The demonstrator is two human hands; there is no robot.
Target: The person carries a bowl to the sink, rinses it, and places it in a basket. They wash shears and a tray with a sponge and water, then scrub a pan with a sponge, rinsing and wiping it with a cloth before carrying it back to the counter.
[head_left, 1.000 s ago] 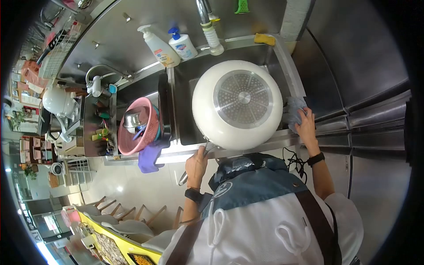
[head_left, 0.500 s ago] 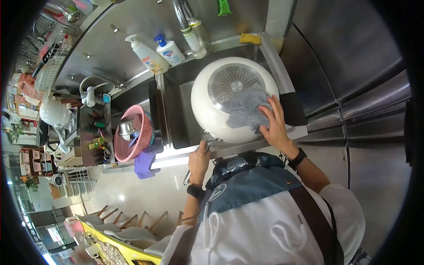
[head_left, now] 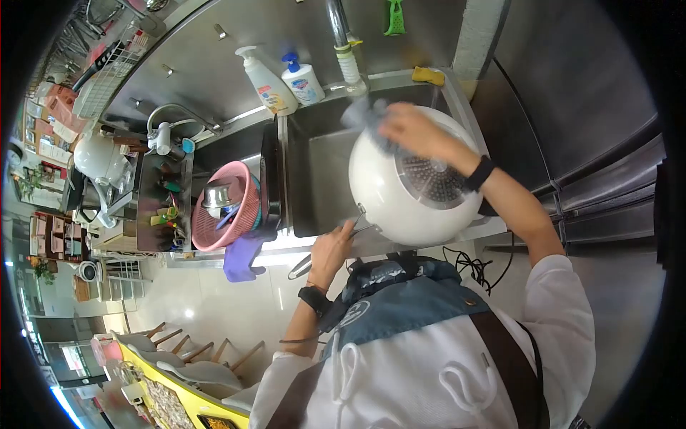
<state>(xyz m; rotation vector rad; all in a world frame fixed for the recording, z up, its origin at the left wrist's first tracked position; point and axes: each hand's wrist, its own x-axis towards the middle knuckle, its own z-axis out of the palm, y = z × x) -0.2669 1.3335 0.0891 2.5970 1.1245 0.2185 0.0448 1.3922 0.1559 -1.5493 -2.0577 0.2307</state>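
A white wok is held bottom up over the right side of the sink, its round dotted metal base showing. My left hand is closed around the wok's metal handle at the front edge of the sink. Slightly smeared by motion, my right hand grips a grey cloth against the far left rim area of the wok. My right forearm crosses over part of the base.
Behind the sink stand two pump bottles and a faucet. A yellow sponge lies on the back ledge. Left of the sink, a pink basket holds a metal bowl, and a purple cloth hangs below it.
My right hand and the grey cloth have swept from the wok's right side to its far left side. The wok has tilted slightly; my left hand still grips its handle.
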